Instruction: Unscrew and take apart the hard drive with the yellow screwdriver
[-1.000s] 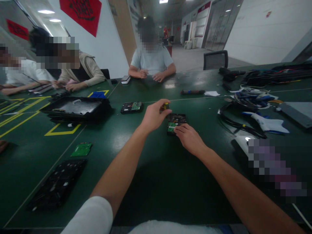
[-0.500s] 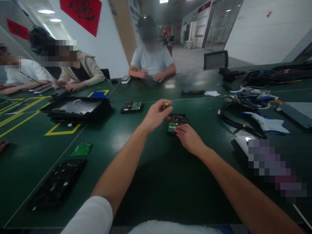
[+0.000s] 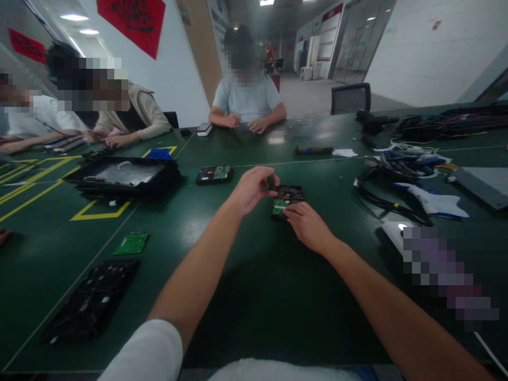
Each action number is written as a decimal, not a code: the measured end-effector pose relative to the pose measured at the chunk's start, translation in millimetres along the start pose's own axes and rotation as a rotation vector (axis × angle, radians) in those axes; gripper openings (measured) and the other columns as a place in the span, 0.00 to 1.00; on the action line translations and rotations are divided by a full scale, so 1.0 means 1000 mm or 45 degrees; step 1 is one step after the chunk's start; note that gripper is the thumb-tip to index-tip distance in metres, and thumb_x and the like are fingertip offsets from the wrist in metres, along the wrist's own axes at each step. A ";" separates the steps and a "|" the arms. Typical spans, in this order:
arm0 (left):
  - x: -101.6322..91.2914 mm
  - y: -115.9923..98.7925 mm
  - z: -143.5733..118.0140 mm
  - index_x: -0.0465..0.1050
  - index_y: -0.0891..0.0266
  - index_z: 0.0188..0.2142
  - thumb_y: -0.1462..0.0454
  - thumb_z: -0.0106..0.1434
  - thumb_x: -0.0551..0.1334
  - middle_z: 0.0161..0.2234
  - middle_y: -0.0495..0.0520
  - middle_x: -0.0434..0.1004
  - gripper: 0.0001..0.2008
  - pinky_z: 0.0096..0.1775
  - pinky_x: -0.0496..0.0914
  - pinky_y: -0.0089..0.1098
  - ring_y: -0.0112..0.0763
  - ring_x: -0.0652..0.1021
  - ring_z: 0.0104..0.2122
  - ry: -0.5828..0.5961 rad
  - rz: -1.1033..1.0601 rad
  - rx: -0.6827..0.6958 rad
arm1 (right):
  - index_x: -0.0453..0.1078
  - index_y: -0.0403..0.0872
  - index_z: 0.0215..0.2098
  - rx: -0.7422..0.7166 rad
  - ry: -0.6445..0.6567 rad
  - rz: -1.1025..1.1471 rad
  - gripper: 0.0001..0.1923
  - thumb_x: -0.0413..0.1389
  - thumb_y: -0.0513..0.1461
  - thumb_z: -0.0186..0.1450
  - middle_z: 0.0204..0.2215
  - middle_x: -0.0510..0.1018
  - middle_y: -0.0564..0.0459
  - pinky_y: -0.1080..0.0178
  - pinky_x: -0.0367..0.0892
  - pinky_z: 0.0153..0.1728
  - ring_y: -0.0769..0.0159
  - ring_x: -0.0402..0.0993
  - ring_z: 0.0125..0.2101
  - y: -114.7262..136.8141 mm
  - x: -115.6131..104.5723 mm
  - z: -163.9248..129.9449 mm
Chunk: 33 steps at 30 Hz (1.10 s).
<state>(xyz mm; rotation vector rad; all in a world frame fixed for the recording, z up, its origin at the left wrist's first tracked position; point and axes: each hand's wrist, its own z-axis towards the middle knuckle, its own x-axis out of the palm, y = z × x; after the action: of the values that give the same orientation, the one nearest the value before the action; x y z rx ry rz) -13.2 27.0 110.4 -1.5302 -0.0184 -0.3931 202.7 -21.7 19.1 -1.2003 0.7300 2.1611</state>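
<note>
A hard drive point(image 3: 289, 193) lies on the green table in front of me, its green circuit board point(image 3: 279, 207) at the near end. My left hand point(image 3: 254, 190) is at its far left side, fingers curled around a small screwdriver point(image 3: 270, 183) with a black and yellow handle. Most of the screwdriver is hidden by the fingers, and I cannot see its tip. At the drive's near right edge, my right hand point(image 3: 307, 225) has its fingertips closed together on the board end. Whether they pinch a small part there is hidden.
Another hard drive point(image 3: 214, 174) lies to the left, by stacked black trays point(image 3: 123, 177). Nearer left are a loose green circuit board point(image 3: 132, 243) and a black panel point(image 3: 91, 301). Cables point(image 3: 413, 159) and a white-blue packet point(image 3: 432, 201) lie right. A person point(image 3: 248, 100) sits opposite.
My left hand has tipped and its fingers have turned around the screwdriver, so less of the yellow top shows. My right hand stays at the hard drive.
</note>
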 end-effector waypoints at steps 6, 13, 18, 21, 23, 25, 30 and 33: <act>0.002 0.002 0.001 0.78 0.62 0.38 0.57 0.63 0.67 0.37 0.55 0.78 0.10 0.34 0.79 0.30 0.33 0.79 0.39 0.033 0.023 0.013 | 0.81 0.39 0.57 -0.016 0.033 -0.037 0.18 0.54 0.33 0.76 0.54 0.82 0.35 0.42 0.75 0.60 0.46 0.75 0.54 0.003 -0.006 0.001; 0.001 -0.004 -0.004 0.82 0.62 0.37 0.56 0.64 0.65 0.38 0.57 0.78 0.11 0.31 0.76 0.29 0.35 0.78 0.38 0.074 0.169 0.017 | 0.81 0.41 0.58 -0.009 0.034 -0.020 0.18 0.54 0.34 0.76 0.54 0.82 0.36 0.41 0.75 0.59 0.46 0.75 0.55 0.002 -0.007 0.000; 0.007 -0.002 -0.004 0.77 0.62 0.40 0.57 0.65 0.65 0.33 0.56 0.79 0.11 0.32 0.77 0.31 0.34 0.80 0.35 0.035 0.006 -0.099 | 0.81 0.43 0.59 0.020 0.036 0.030 0.18 0.56 0.34 0.76 0.55 0.82 0.37 0.40 0.75 0.59 0.46 0.75 0.55 -0.001 -0.005 -0.001; 0.009 0.000 -0.002 0.74 0.61 0.38 0.57 0.64 0.65 0.33 0.55 0.79 0.09 0.34 0.79 0.32 0.35 0.81 0.35 -0.016 -0.032 -0.095 | 0.81 0.41 0.59 0.031 0.036 0.047 0.17 0.56 0.34 0.76 0.55 0.82 0.37 0.41 0.75 0.59 0.46 0.75 0.56 -0.001 -0.005 -0.002; 0.008 0.001 -0.001 0.75 0.61 0.37 0.57 0.64 0.65 0.34 0.55 0.79 0.09 0.34 0.79 0.32 0.35 0.81 0.36 -0.009 -0.001 -0.065 | 0.81 0.41 0.59 0.034 0.037 0.053 0.17 0.56 0.34 0.76 0.56 0.82 0.37 0.42 0.75 0.59 0.46 0.75 0.56 -0.001 -0.006 -0.002; 0.006 0.001 -0.001 0.77 0.62 0.36 0.57 0.63 0.65 0.35 0.56 0.78 0.10 0.32 0.78 0.30 0.35 0.79 0.37 0.001 0.052 -0.022 | 0.81 0.42 0.59 0.037 0.038 0.056 0.17 0.56 0.34 0.76 0.56 0.81 0.37 0.42 0.75 0.59 0.46 0.75 0.56 -0.001 -0.006 -0.001; 0.000 0.001 0.001 0.79 0.60 0.33 0.56 0.64 0.62 0.39 0.59 0.79 0.12 0.30 0.75 0.29 0.37 0.78 0.40 -0.083 0.179 0.042 | 0.80 0.43 0.59 0.021 0.011 0.062 0.18 0.54 0.35 0.76 0.55 0.82 0.37 0.41 0.75 0.58 0.46 0.75 0.56 -0.004 -0.003 -0.002; -0.001 0.000 0.000 0.79 0.61 0.33 0.55 0.64 0.62 0.38 0.59 0.79 0.12 0.28 0.73 0.29 0.38 0.78 0.38 -0.057 0.213 0.027 | 0.80 0.43 0.60 0.014 -0.013 0.084 0.18 0.54 0.35 0.77 0.55 0.82 0.37 0.40 0.76 0.58 0.46 0.75 0.55 -0.006 0.000 -0.003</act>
<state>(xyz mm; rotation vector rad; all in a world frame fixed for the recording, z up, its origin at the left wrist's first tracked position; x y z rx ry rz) -13.7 27.3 110.1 -1.5069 0.0701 -0.2250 208.8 -19.8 16.7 -1.1744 0.7864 2.2123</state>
